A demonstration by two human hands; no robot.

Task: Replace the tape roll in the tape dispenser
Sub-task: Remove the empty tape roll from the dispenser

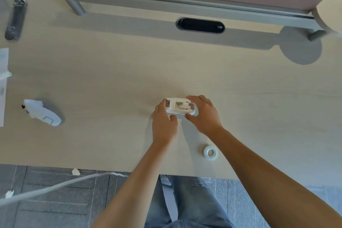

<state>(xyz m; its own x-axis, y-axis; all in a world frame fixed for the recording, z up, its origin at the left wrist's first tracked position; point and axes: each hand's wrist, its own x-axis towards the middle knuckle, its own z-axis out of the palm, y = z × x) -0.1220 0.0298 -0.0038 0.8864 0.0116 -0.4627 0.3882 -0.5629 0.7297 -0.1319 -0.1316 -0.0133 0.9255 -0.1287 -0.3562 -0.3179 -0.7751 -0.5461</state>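
A white tape dispenser (pixel 180 106) lies on the pale wooden desk (pixel 111 79), its cutter end pointing left. My left hand (pixel 163 123) grips its left end, thumb at the near side. My right hand (pixel 202 114) wraps around its right end, fingers over the far edge and thumb at the near edge. A small white piece, blurred, sits in the dispenser's middle cavity. A clear tape roll (pixel 210 153) lies flat on the desk nearer to me, just left of my right forearm and apart from both hands.
A white crumpled bag or wrapper (pixel 42 114) lies at the left, papers (pixel 3 79) at the far left edge. A dark wrapped object (pixel 15 19) sits at the back left. A black cable grommet (pixel 200 25) and grey partition rail (pixel 166 2) run along the back. A white cable (pixel 55 187) crosses below the desk's near edge.
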